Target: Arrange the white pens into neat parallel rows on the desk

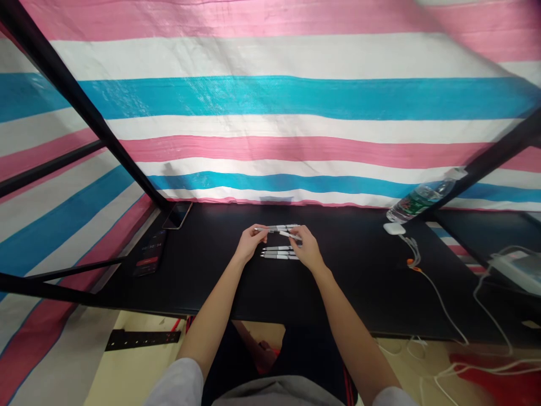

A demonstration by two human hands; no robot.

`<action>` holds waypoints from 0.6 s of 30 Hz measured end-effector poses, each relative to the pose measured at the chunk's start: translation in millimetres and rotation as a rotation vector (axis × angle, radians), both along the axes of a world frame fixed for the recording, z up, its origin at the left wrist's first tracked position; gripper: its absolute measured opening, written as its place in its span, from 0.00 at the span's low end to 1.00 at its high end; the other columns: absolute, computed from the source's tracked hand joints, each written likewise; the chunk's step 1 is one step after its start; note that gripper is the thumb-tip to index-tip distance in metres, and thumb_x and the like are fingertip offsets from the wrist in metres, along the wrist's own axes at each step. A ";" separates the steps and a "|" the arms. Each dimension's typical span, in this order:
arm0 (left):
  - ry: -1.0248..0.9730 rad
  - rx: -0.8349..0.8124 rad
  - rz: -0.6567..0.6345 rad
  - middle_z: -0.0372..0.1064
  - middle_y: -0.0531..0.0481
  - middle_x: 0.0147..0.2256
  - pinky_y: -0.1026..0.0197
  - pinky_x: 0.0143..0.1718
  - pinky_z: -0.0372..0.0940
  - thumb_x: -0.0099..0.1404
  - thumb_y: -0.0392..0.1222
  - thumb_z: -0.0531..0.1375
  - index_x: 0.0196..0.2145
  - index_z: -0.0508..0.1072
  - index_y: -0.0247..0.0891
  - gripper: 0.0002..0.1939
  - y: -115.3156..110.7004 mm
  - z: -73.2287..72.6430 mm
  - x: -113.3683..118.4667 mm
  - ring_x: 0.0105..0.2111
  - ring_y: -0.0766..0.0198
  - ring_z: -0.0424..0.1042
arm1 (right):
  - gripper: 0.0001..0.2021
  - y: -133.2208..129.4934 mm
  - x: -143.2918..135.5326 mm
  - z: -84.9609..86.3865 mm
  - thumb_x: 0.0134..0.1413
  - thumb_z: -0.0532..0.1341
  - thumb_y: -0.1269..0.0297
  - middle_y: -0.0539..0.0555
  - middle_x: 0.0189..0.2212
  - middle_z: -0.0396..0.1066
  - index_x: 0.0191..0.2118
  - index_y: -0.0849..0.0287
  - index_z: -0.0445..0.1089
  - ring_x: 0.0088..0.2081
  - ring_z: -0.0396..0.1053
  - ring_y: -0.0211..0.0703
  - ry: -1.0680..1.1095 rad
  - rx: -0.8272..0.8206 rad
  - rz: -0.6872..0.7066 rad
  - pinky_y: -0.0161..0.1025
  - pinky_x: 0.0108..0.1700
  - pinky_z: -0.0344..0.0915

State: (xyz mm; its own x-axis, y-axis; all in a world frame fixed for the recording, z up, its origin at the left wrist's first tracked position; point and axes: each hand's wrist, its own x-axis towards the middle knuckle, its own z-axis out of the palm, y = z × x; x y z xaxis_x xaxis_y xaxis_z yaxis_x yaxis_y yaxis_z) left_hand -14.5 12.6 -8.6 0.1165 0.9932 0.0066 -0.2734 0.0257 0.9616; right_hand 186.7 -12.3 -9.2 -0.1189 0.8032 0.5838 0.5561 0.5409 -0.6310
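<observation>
I monitor a flat, matte black bench (pixel 355 282), backed by a plastic sheet striped pink, white and blue (pixel 270 98). Black metal posts (pixel 70 84) slant along both sides. Pale beige flooring (pixel 127 361) shows below the front edge, with a black perforated strip (pixel 143 339) at left. The bench's left end carries a dark phone with a lit display (pixel 150 254) and, farther back, a phone with a pale rim (pixel 177 215). At right, a clear plastic bottle with a green label (pixel 422 198) is located behind a white block-shaped charger (pixel 394 228) and its white cable (pixel 439 299).

Slim white-and-grey pens (pixel 279 257) lie at bench centre in a near group and a far group. Between the groups, my left hand (pixel 252 239) has its grip closed on a thin pen piece (pixel 273 231); my right hand (pixel 306 246) has its grip closed on a white pen piece (pixel 285 233).

Fingers cover the held ends; I cannot tell whether the pieces join. The far group's count is indistinct. The phone digits are blurred. A white box (pixel 518 268) is cut off at the right edge.
</observation>
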 end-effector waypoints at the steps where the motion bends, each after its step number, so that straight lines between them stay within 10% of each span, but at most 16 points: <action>1: -0.008 0.000 0.007 0.66 0.54 0.21 0.63 0.30 0.61 0.51 0.46 0.69 0.32 0.75 0.33 0.15 0.2 0.3 -0.1 0.23 0.69 0.64 | 0.07 -0.6 -0.2 1.2 0.59 0.56 0.68 0.55 0.35 0.67 0.40 0.57 0.71 0.36 0.68 0.43 0.006 -0.003 0.000 0.39 0.40 0.68; 18: 0.033 -0.010 -0.073 0.71 0.50 0.24 0.62 0.32 0.64 0.52 0.47 0.69 0.34 0.75 0.33 0.16 -2.5 -1.9 3.4 0.25 0.67 0.69 | 0.12 5.4 -3.3 -2.6 0.51 0.63 0.55 0.53 0.33 0.70 0.37 0.58 0.71 0.31 0.70 0.40 0.498 -0.299 0.092 0.37 0.31 0.70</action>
